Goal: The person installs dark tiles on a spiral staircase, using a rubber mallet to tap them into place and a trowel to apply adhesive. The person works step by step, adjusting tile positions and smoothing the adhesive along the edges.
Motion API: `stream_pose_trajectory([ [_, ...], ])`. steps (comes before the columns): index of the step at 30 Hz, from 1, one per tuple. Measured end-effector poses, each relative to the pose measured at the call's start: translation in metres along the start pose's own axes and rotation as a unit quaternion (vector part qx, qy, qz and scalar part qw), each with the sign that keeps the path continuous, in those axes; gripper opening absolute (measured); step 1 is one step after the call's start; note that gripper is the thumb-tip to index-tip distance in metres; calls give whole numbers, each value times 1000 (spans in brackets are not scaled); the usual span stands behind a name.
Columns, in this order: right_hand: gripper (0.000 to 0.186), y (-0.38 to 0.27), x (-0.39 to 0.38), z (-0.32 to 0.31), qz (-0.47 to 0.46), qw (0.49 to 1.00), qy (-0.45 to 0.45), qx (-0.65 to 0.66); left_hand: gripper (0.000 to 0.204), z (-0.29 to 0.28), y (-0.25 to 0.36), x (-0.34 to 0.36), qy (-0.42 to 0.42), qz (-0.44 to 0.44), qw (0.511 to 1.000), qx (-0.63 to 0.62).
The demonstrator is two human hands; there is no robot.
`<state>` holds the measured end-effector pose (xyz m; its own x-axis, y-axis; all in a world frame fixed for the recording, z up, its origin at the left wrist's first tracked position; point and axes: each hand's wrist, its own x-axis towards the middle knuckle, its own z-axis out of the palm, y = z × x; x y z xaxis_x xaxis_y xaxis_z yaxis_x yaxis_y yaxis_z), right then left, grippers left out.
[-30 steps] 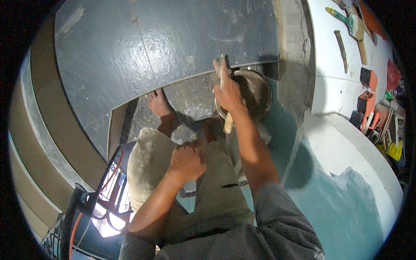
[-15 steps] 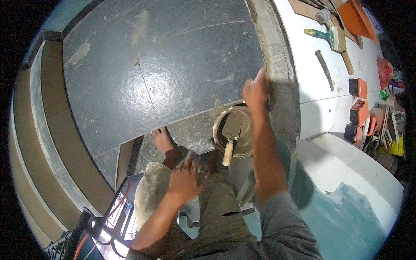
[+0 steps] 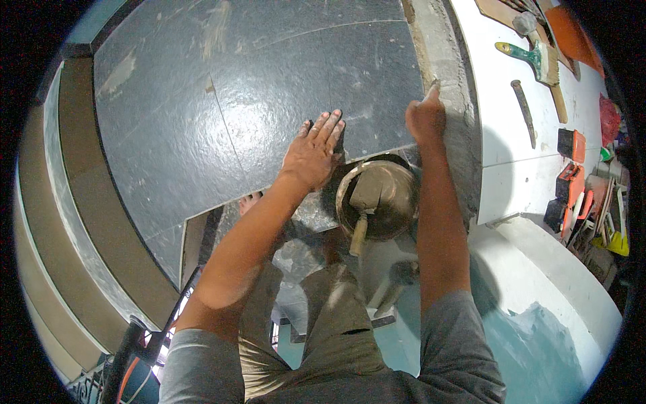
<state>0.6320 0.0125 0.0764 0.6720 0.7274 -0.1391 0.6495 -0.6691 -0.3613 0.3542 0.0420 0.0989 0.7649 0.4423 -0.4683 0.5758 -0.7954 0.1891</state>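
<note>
My left hand (image 3: 315, 151) lies flat on the large dark grey tile (image 3: 269, 81), fingers spread and smudged with pale grey. At the tile's right edge, my right hand (image 3: 426, 121) is closed, with a finger reaching forward along the rough grey mortar strip (image 3: 464, 128). Whatever it may hold is hidden. Between my forearms stands a round bucket (image 3: 342, 212) with grey-brown mix in it. A trowel rests in the bucket, its blade (image 3: 367, 192) on the mix and its wooden handle (image 3: 359, 237) over the near rim.
On the white tiles at right lie a green-handled brush (image 3: 521, 55), a hammer (image 3: 525, 24) and a metal chisel (image 3: 523, 114). Orange-and-black boxes (image 3: 570, 145) and piled tools stand beyond. Brown steps (image 3: 74, 135) run along the left. My bare foot (image 3: 250, 200) is below the tile's near edge.
My left hand has moved from over my knee forward onto the tile and flattened there. My right hand has slid slightly forward along the edge. The view has shifted a little.
</note>
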Motion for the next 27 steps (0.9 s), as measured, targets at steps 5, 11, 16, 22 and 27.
stream_pose_trajectory([
  [5, 79, -9, -1, 1, 9, 1000, 26, 0, 68, 5, 1, 8, 11, -3, 1000, 9],
  [11, 76, -23, -1, -3, 39, 999, 0, -29, 69, 11, -1, 5, 29, -4, 1000, -3],
  [16, 72, -24, 3, 0, 61, 997, -18, -40, 67, 12, 4, 6, 25, -19, 1000, -2],
  [22, 66, -17, 3, 13, 3, 998, 51, 22, 66, -4, 13, 7, -9, -38, 996, 77],
  [27, 65, -15, -1, 10, -18, 999, 47, -5, 71, -20, -9, 49, 126, 26, 992, -18],
])
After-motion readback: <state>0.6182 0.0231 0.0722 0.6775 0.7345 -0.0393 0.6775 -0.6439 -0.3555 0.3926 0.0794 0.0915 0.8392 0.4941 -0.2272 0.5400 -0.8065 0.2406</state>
